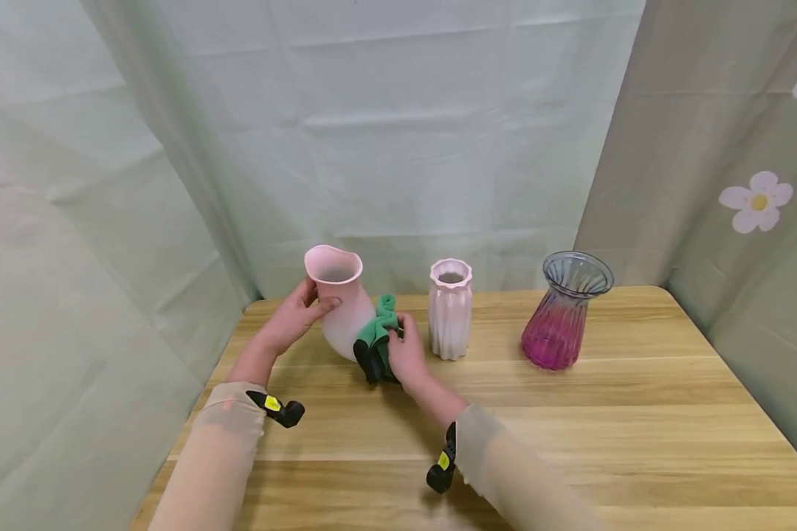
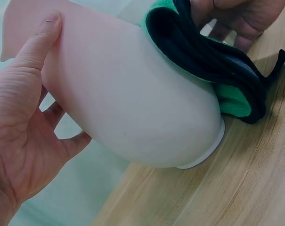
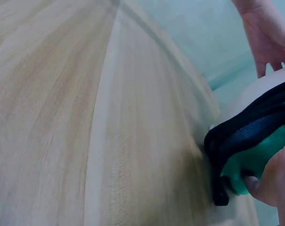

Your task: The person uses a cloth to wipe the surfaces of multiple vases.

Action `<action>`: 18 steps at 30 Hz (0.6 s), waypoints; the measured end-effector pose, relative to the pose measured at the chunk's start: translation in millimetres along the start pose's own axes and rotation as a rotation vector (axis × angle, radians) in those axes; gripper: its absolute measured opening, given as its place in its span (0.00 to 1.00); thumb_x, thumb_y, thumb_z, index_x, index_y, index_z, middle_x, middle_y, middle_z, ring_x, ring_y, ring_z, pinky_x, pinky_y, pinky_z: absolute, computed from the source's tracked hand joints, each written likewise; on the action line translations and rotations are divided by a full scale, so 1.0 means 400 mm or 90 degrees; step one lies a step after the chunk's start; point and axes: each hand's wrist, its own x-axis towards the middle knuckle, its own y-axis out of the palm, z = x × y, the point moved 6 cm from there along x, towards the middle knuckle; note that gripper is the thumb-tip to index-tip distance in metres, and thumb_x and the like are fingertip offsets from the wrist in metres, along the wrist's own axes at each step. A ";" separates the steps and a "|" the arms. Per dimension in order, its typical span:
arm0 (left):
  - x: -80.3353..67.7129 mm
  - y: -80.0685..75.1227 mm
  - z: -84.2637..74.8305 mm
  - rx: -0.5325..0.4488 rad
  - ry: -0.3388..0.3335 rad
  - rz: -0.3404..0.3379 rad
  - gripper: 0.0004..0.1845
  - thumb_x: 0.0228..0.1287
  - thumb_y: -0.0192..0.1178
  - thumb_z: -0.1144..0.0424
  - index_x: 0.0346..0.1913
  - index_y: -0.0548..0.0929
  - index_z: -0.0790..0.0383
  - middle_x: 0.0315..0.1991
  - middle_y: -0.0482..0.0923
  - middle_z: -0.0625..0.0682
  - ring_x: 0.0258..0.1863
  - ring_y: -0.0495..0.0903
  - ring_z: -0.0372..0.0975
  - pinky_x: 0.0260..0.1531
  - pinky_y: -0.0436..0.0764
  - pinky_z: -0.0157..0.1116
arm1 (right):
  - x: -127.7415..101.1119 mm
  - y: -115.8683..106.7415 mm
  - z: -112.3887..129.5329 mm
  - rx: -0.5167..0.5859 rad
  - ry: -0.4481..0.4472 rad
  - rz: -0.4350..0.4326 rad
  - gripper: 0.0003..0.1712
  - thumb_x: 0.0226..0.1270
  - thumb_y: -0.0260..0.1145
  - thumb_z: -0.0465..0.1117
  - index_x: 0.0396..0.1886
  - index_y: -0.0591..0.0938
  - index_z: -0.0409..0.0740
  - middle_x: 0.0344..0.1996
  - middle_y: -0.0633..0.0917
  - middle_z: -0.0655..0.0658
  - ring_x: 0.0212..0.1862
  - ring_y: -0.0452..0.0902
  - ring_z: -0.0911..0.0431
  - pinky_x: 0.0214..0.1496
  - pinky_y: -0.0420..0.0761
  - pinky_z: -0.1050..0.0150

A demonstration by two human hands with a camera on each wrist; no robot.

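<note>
My left hand (image 1: 297,318) grips the pink-and-white vase (image 1: 345,313) at its neck, thumb in front and fingers around behind. The vase has a wavy flared rim and a rounded belly, with a pale foot (image 2: 206,149) at the tabletop. My right hand (image 1: 408,352) holds a folded green-and-black cloth (image 1: 377,335) against the vase's right side, low on the belly. In the right wrist view, the thumb presses into the cloth's green face (image 3: 255,162), and most of the other fingers are hidden.
A ribbed pink-and-white vase (image 1: 450,313) stands just right of my right hand. Farther right is a flared glass vase (image 1: 558,324), grey above and magenta below. The wooden table (image 1: 624,435) ends against hanging curtains (image 1: 438,147) at the back and sides.
</note>
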 end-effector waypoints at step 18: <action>-0.007 0.005 -0.002 -0.007 -0.015 -0.003 0.41 0.74 0.63 0.53 0.81 0.53 0.50 0.79 0.54 0.53 0.79 0.50 0.47 0.73 0.60 0.57 | -0.014 -0.058 0.102 -0.029 -0.056 0.042 0.14 0.81 0.55 0.35 0.61 0.74 0.40 0.61 0.78 0.40 0.68 0.69 0.44 0.72 0.68 0.46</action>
